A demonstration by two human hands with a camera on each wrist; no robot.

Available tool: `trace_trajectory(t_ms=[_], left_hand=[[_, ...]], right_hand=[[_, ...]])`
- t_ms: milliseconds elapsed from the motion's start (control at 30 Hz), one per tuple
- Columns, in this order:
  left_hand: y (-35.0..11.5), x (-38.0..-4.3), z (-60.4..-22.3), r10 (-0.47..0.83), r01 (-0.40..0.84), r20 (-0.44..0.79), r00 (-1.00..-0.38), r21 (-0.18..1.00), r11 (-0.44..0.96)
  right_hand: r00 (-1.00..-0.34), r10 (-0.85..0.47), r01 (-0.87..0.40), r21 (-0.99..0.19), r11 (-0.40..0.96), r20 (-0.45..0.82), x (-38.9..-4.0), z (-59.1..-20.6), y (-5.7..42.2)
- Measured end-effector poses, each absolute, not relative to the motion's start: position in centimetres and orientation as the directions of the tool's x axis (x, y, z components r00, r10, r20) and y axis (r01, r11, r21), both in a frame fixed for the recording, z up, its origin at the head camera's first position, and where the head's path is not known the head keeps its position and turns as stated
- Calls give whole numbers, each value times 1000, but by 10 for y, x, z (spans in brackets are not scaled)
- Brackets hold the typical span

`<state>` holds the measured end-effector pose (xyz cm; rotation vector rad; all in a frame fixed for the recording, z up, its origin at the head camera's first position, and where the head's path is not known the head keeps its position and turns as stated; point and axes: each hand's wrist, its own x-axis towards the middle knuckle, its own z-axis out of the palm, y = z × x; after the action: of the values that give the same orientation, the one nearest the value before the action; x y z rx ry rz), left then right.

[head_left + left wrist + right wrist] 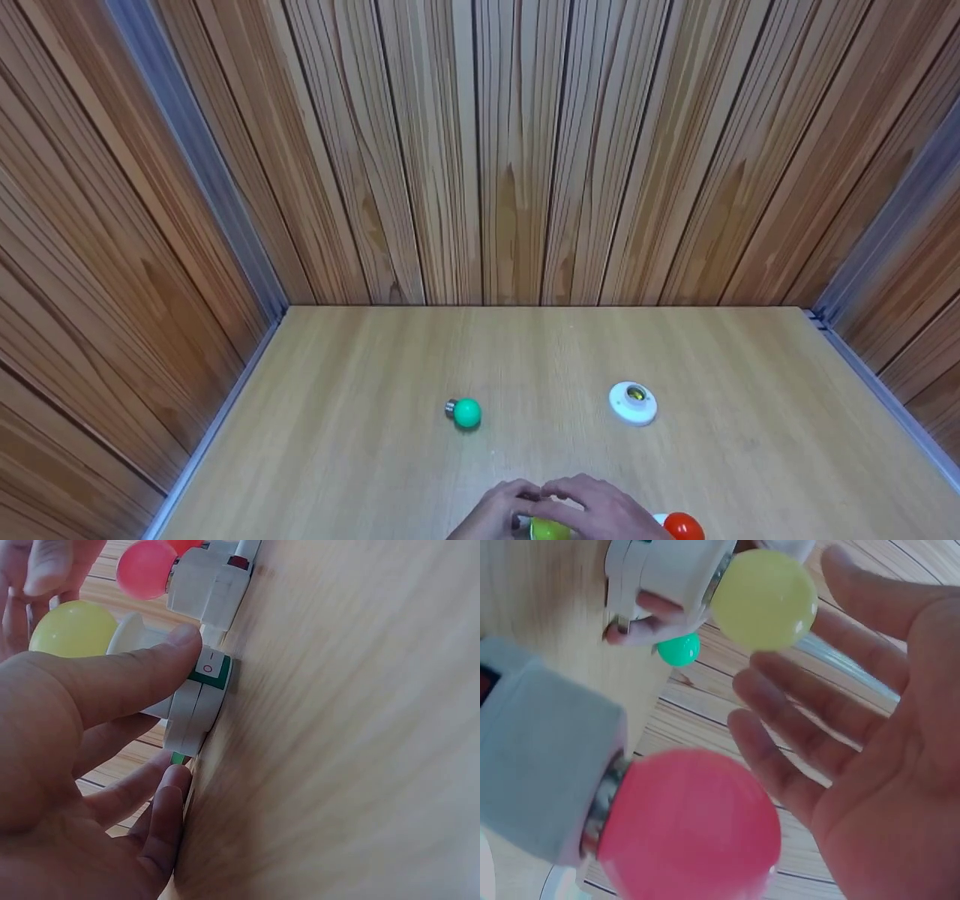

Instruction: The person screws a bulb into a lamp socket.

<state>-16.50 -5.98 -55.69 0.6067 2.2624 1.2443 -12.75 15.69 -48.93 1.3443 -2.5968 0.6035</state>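
Note:
My left hand grips a white round lamp holder that stands on the table, its thumb on the side by a green-framed switch. A yellow bulb sits in that holder, its metal base partly showing. The right hand is spread beside the yellow bulb, its fingers loosely extended and the thumb apart; in the head view it arches over the bulb. Closest to the right wrist camera is a pink-red bulb in a boxy whitish socket.
A green bulb lies on its side on the table. Farther right stands a white round socket without a bulb. An orange-red bulb shows right of the right hand. Wood-panelled walls enclose the table.

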Motion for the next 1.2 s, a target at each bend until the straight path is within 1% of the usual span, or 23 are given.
trace_trajectory(t_ms=[67,133,300,333,400,467,533,567,667,767,933,1000,1100,1200], left_hand=[[-60,-166,-558,597,161,-183,-781,864,477],[-60,-166,-558,603,154,-192,-774,867,474],[-58,-165,-557,580,84,-241,-778,876,475],[-58,-165,-557,581,90,-242,-777,871,482],[-58,-164,-556,586,129,-209,-783,867,481],[-59,-163,-556,598,173,-173,-783,862,476],[-60,-163,-555,614,199,-155,-774,861,468],[-60,-163,-555,613,197,-150,-776,865,461],[-59,-164,-555,600,135,-193,-776,879,457],[-59,-165,-557,595,109,-208,-776,886,451],[-61,-171,-576,621,124,-202,-757,889,441],[-60,-175,-587,623,129,-197,-757,890,438],[-59,-181,-604,624,141,-179,-761,893,428],[-59,-182,-606,624,137,-181,-760,894,426]], right_hand=[[-534,-770,-845,-256,470,349,-129,-492,159],[-505,-788,-862,-250,440,354,-131,-493,160],[-490,-794,-870,-267,415,362,-132,-496,158],[-494,-791,-867,-277,415,361,-132,-497,158],[-494,-785,-868,-256,425,373,-131,-497,157],[-511,-779,-859,-252,446,364,-130,-496,156],[-546,-770,-836,-271,477,329,-129,-494,155],[-564,-766,-824,-275,496,308,-129,-493,154],[-635,-741,-763,-328,557,218,-127,-490,151],[-681,-705,-727,-301,617,198,-125,-490,147],[-712,-661,-702,-202,683,237,-121,-492,141],[-717,-656,-696,-185,694,235,-120,-492,140],[-729,-650,-684,-190,704,217,-120,-491,140],[-751,-640,-659,-230,716,162,-121,-488,140]])
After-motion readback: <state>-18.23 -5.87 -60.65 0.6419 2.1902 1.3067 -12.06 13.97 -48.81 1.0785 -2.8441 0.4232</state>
